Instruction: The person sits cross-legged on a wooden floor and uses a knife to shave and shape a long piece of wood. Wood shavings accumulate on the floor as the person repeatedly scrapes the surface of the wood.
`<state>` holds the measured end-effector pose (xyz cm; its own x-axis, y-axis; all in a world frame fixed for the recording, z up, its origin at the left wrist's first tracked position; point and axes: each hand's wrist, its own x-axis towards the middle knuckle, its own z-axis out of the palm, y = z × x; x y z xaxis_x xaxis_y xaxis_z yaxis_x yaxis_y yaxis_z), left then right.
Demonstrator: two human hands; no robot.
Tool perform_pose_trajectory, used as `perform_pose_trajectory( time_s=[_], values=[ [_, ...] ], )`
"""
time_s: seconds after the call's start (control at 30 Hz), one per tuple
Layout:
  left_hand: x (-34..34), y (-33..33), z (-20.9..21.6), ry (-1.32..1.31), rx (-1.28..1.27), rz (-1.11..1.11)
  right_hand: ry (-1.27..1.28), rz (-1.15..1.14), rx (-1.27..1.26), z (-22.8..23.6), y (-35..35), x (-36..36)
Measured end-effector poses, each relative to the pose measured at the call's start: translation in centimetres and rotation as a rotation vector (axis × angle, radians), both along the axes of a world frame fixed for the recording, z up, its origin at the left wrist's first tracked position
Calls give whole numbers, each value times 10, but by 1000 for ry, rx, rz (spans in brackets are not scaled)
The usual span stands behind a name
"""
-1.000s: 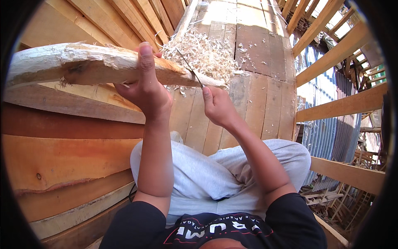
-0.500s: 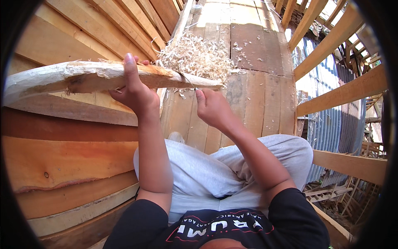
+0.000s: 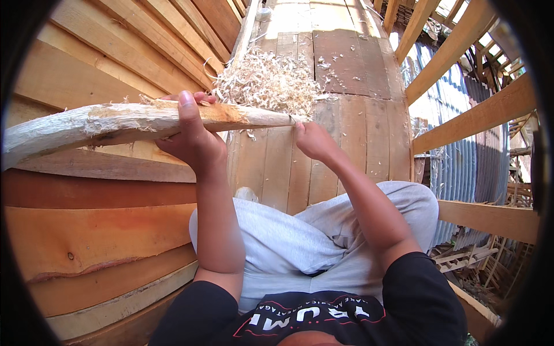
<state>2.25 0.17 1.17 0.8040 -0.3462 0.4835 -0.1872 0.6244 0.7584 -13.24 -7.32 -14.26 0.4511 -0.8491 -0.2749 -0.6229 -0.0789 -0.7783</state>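
Observation:
A long, curved piece of pale wood (image 3: 92,124), rough and partly stripped, reaches from the left rim to a narrow tip near the middle. My left hand (image 3: 194,130) is closed round it, thumb on top, short of the tapered end. At that tip my right hand (image 3: 314,141) is closed on a knife (image 3: 292,119); only a bit of its dark, thin blade shows against the wood, and its handle is hidden in my fist. Beyond the tip lies a heap of curled wood shavings (image 3: 265,83) on the plank floor (image 3: 352,138).
Stacked boards (image 3: 104,225) line the left side. Wooden rails (image 3: 479,118) run along the right, with corrugated metal sheets (image 3: 456,161) and a jumble of timber beyond. My crossed legs in grey trousers (image 3: 288,236) rest on the floor. A small round container (image 3: 264,14) stands far ahead.
My right hand has slid the knife rightward along the wood to its tip. My left hand still grips the wood, whose near portion sits slightly lower in view.

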Motion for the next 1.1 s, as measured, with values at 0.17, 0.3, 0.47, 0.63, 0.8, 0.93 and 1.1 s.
perform_pose_trajectory(
  time_s=[0.17,0.3,0.47,0.63,0.8,0.93,1.1],
  values=[
    [-9,1,3,-51,16,-40,-272,38,-162,71,39,23],
    [-2,-6,-2,14,40,94,-105,4,68,-18,-4,2],
    [-7,-5,6,42,36,106,-166,29,22,29,15,15],
    [-4,-3,5,4,26,74,-75,17,31,-2,-1,5],
    [-8,-4,1,3,52,-32,37,-97,159,-25,-11,-4],
    [1,0,-3,-86,107,18,-206,31,-105,41,20,18],
    [5,-12,3,31,35,18,25,-109,207,-50,-17,-4]
  ],
)
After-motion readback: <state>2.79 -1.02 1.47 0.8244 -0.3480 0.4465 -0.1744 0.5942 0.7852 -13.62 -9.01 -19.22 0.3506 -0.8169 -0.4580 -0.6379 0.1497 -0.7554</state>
